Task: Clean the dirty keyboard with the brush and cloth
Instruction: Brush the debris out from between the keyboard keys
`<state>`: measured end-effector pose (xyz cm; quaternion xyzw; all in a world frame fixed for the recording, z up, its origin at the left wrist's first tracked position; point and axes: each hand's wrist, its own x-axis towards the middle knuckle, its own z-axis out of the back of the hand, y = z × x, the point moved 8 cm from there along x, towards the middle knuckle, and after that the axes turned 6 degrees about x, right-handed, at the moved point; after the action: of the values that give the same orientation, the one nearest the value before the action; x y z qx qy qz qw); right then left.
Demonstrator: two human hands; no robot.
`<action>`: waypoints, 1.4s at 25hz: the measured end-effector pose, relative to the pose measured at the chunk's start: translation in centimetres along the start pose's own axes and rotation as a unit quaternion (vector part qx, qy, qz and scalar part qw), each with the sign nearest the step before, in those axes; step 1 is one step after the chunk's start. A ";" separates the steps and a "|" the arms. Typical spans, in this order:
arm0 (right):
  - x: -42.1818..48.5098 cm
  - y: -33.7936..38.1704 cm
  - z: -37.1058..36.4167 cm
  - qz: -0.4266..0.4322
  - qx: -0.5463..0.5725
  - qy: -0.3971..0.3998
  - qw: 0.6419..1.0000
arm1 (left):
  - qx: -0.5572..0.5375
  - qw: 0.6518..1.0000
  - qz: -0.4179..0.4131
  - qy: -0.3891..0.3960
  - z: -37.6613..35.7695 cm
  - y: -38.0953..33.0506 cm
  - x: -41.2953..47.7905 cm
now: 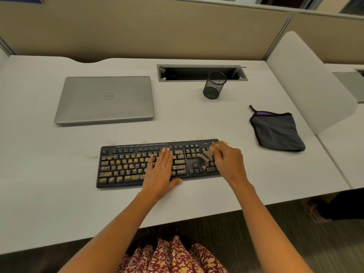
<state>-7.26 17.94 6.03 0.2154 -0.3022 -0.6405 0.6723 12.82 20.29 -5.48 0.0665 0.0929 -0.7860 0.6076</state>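
Note:
A black keyboard (126,166) lies on the white desk (59,194), with yellowish crumbs over most of its left and middle keys. My left hand (160,172) rests flat on the middle keys, fingers straight. My right hand (226,161) grips a small brush (206,156) over the number pad at the keyboard's right end, bristles pointing down and left onto the keys. A few crumbs lie near the arrow keys. A folded grey cloth (276,131) with black trim lies on the desk to the right, apart from both hands.
A closed silver laptop (105,99) sits behind the keyboard on the left. A black mesh pen cup (214,85) stands in front of an open cable tray (201,72). A white divider (307,79) bounds the right side. Scattered crumbs lie on the desk behind the keyboard.

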 end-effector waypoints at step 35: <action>-2.5 -1.0 2.3 -0.054 0.021 -0.048 0.997 | 0.015 1.000 0.003 0.002 0.3 -0.3 -0.2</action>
<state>-9.57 20.51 6.66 0.2145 -0.3351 -0.6793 0.6167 12.58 20.50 -5.13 0.0777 0.0823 -0.7856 0.6083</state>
